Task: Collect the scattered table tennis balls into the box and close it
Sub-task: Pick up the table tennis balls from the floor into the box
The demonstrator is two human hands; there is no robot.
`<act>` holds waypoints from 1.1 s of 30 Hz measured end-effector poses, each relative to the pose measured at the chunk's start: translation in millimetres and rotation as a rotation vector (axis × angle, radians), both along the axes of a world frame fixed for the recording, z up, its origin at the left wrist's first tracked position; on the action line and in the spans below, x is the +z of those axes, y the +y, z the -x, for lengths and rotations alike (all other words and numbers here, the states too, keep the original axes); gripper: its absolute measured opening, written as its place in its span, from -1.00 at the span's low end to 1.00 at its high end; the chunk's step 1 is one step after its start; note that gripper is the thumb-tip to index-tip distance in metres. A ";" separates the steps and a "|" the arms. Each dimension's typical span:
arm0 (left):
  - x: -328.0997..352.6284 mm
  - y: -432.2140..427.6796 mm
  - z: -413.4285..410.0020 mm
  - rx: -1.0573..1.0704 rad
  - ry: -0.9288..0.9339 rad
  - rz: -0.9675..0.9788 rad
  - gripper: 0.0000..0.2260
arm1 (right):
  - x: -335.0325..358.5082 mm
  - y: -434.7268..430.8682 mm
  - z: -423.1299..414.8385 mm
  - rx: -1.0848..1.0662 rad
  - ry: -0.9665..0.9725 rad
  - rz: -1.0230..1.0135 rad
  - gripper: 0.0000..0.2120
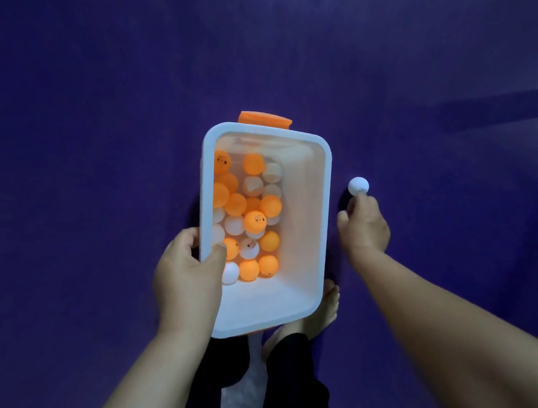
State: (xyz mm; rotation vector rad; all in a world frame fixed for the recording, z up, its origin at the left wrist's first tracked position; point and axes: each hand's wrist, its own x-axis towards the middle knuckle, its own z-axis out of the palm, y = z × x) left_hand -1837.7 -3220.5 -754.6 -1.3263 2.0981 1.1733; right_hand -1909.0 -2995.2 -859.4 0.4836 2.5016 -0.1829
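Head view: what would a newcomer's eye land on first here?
The white box sits mid-frame against the dark purple floor, with a bright pile of orange and white balls along its left side. The left hand holds its left rim, thumb inside. Right of the box, the right hand pinches one white ball at its fingertips.

The smooth translucent plastic box [320, 206] holds matt plastic balls [254, 221] above a matt purple floor [110, 135].
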 end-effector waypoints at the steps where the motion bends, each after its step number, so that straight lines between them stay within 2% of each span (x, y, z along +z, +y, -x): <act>1: 1.7 1.1 2.1 -0.002 0.002 -0.006 -0.95 | 2.3 4.7 5.1 -0.057 0.041 -0.012 -0.86; 4: 0.7 4.3 7.3 -0.010 0.003 -0.007 -0.94 | 3.2 14.6 19.2 -0.127 0.107 -0.004 -0.71; 7: -2.6 6.9 13.8 -0.034 0.008 0.009 -0.95 | -6.2 18.5 30.5 -0.079 0.017 -0.009 -0.55; 10: -4.2 7.0 19.6 -0.054 0.027 0.022 -0.93 | -16.4 20.7 35.5 -0.022 -0.100 -0.048 -0.61; 12: -2.6 5.6 22.7 -0.070 0.025 0.032 -0.93 | -13.7 19.6 33.9 -0.071 -0.071 -0.032 -0.66; 14: 1.6 4.4 26.4 -0.089 0.021 0.046 -0.94 | -1.2 14.7 31.2 -0.217 0.059 0.061 -0.66; 17: 15.3 6.1 31.6 -0.111 0.024 0.050 -0.96 | 37.7 1.3 27.6 -0.474 0.399 0.329 -0.67; 19: 29.5 10.8 37.7 -0.126 0.019 0.060 -0.97 | 76.0 -10.2 26.2 -0.564 0.573 0.497 -0.68; 22: 50.1 21.1 48.2 -0.154 0.015 0.077 -0.97 | 124.8 -28.5 20.2 -0.579 0.609 0.656 -0.72; 24: 74.8 28.8 59.5 -0.176 0.022 0.076 -0.96 | 158.8 -36.6 16.9 -0.507 0.497 0.732 -0.68; 26: 102.7 34.8 72.2 -0.204 0.028 0.072 -0.96 | 190.5 -38.4 13.5 -0.379 0.388 0.729 -0.59; 28: 134.5 40.6 86.5 -0.240 0.040 0.072 -0.98 | 223.5 -32.5 13.8 -0.269 0.424 0.655 -0.53; 33: 235.0 58.6 117.8 -0.300 0.089 0.044 -0.96 | 321.5 8.3 28.4 -0.303 0.592 0.464 -0.77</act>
